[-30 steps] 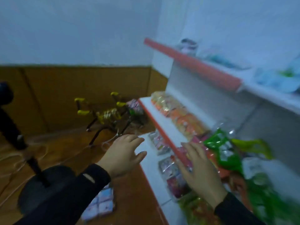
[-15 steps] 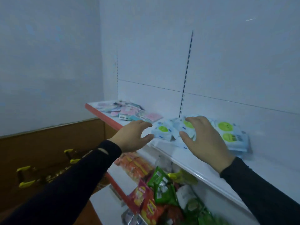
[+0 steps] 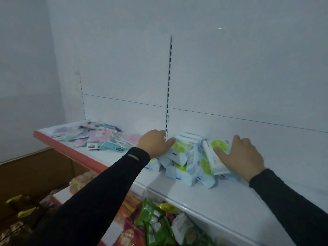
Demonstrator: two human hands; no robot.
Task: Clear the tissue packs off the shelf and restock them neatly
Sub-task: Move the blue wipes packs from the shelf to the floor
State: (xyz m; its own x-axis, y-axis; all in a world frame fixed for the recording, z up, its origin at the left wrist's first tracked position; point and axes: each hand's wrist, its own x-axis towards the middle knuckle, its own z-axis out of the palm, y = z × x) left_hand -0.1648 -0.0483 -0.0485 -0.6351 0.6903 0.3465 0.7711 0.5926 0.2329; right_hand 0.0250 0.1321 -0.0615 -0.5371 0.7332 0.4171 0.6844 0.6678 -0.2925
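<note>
**Pile bracketed by both hands**

The tissue packs (image 3: 190, 157) are heaped in a loose pile on the upper shelf (image 3: 221, 201), against the back panel (image 3: 230, 86). The pile is flanked on both sides: the left hand (image 3: 154, 144) is laid against its left end, and the right hand (image 3: 241, 155) is laid over its right end. Neither hand is clearly nearer; both are already touching packs.

From the left hand, the packs lie directly to the right, with its thumb pressed onto a green-spotted pack at the top. Its fingers are hidden behind the hand, so how far they are curled cannot be told. From the right hand, the packs lie to the left and beneath the palm. Its fingers are spread and fairly straight, pressed flat on the uppermost pack; nothing is seen to be pinched.

The pile's long axis is judged to run left to right along the shelf, from one hand to the other. The packs themselves are tilted at mixed angles, several on edge. The coming move is therefore judged to turn on an inward squeeze along that axis, so the heap can be gathered and drawn toward the shelf's front edge.

Farther left of the left hand, a separate scatter of pink and teal packets (image 3: 95, 137) is seen, well apart from the pile.
</note>
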